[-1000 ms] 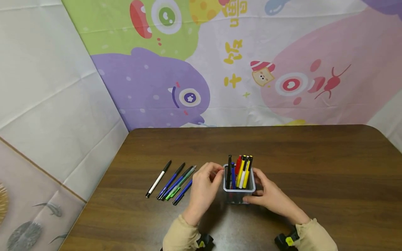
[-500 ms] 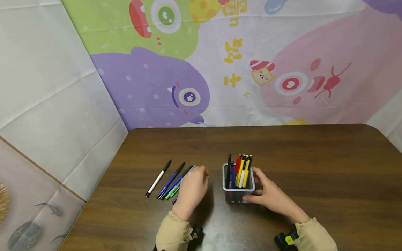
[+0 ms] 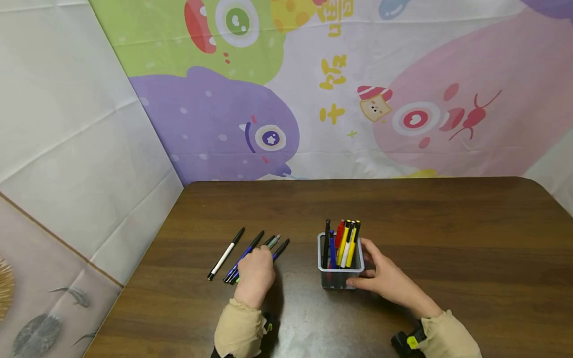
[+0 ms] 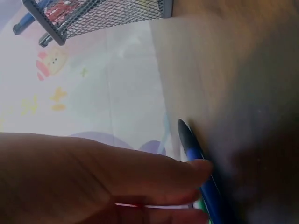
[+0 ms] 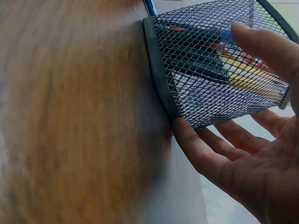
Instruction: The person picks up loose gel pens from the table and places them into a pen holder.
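Observation:
A mesh pen holder stands on the table, filled with black, blue, red, yellow and white pens. My right hand grips its right side, thumb across the near mesh and fingers round the lower edge and far side. Left of it, several pens lie side by side. Over them is my left hand, its thumb and fingers closed at a blue pen with a black tip; the hand hides that pen's lower part. Partly covered too are another blue pen and a green pen.
A black-and-white pen lies at the far left of the row. The brown wooden table ends at the back against a cartoon-printed cloth. A white cloth wall hangs along the left side.
My left hand has moved left and down from the pen holder's rim to the pens lying on the table. The right hand and the holder have stayed in place.

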A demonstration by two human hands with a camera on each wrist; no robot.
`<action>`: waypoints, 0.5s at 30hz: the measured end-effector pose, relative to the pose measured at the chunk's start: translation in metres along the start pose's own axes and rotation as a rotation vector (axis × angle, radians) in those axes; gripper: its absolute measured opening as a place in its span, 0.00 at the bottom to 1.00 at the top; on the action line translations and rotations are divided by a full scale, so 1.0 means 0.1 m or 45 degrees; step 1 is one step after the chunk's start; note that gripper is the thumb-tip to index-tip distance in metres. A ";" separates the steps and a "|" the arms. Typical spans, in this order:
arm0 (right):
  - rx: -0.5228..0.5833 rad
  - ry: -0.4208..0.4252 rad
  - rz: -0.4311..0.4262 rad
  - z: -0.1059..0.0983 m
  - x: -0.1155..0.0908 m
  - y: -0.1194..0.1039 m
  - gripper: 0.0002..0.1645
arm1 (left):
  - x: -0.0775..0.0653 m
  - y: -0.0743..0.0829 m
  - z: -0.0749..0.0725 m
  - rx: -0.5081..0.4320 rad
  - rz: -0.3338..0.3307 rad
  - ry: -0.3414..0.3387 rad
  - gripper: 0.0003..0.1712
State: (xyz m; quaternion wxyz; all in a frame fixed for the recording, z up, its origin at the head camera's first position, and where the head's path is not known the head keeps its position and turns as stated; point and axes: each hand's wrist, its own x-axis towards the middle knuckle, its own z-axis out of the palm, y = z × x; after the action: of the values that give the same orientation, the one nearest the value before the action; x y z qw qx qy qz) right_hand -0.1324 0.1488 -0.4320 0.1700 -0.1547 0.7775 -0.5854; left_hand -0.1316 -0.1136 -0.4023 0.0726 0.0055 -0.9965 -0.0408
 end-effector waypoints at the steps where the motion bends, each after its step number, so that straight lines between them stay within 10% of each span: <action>1: -0.002 0.000 -0.001 0.00 0.00 0.00 0.52 | -0.01 0.00 0.00 0.003 -0.016 -0.009 0.02; 15: -0.052 0.026 0.005 0.00 0.01 0.00 0.52 | 0.03 -0.05 0.03 0.031 -0.033 -0.157 0.03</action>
State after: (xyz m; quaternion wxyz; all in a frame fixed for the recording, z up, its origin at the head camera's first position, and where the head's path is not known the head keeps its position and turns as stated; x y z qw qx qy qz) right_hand -0.1327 0.1481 -0.4319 0.1600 -0.1506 0.7913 -0.5706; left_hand -0.1345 -0.1179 -0.4049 0.0105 0.0169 -0.9994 -0.0299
